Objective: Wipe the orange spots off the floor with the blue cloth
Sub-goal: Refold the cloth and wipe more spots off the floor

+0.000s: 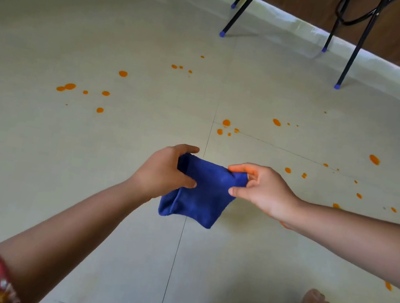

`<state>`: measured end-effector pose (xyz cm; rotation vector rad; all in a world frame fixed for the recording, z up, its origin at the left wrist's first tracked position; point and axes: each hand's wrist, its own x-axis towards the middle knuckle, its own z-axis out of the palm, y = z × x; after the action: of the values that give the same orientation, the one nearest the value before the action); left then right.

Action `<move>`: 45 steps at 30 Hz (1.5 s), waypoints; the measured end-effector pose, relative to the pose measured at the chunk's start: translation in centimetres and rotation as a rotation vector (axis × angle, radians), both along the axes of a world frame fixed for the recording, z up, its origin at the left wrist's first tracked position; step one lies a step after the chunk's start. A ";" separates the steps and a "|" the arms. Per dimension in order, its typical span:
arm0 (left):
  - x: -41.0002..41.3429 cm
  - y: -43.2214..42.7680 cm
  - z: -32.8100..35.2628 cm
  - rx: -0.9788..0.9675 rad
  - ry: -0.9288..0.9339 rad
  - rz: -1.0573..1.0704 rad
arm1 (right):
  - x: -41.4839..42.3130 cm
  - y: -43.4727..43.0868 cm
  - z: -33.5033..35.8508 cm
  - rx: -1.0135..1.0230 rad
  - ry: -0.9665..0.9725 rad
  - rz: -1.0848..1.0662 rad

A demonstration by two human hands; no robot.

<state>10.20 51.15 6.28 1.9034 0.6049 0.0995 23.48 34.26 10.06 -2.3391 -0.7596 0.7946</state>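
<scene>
A: Where's the blue cloth (pixel 202 194)?

B: In the air above the floor (pixel 54 34), between both hands, folded over. Not touching the tiles.

A: Grips?

B: Left hand (pixel 164 169) is closed on the cloth's left edge, thumb on top and fingers curled behind. Right hand (pixel 264 188) pinches the upper right corner with thumb and fingertips. The bottom hangs loose.

A: Spots?

B: Orange spots (pixel 226 122) all over, none looks wiped. One cluster sits just ahead of the hands at the tile seam, another group far left (pixel 69 86), more to the right (pixel 374 159), and a few near the chair legs (pixel 236 17).

A: Step in hand?

B: Looks like squaring the cloth into a pad before going down. My judgement only.

A: How to do it well?

B: Fold it flat and thick so the palm presses evenly. Start with the nearest cluster and wipe inward so the orange doesn't smear. Refold to a clean face between groups. Mind the bare foot (pixel 315 301) lower right, since spots lie near it.
</scene>
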 end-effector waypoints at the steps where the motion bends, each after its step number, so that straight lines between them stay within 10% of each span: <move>1: 0.5 -0.3 0.3 0.081 0.008 -0.006 | 0.6 -0.7 0.0 0.026 -0.001 -0.004; 12: 10.8 -4.2 3.6 0.374 0.078 -0.119 | 11.0 -6.7 -2.1 0.207 -0.262 0.147; 21: 23.3 -11.3 2.3 0.136 0.051 -0.213 | 20.9 -10.2 -4.3 0.046 0.400 0.225; 32: 28.6 -18.4 -7.1 -0.089 0.110 0.081 | 25.8 -21.9 -8.0 0.419 0.739 -0.659; 45: 30.6 -27.6 -12.7 0.049 0.228 -0.202 | 22.3 -31.0 -9.5 0.445 0.420 -1.257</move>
<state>40.79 23.50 -6.38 2.0281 0.5621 -0.2374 45.75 3.23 0.59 -1.6507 0.6450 0.4087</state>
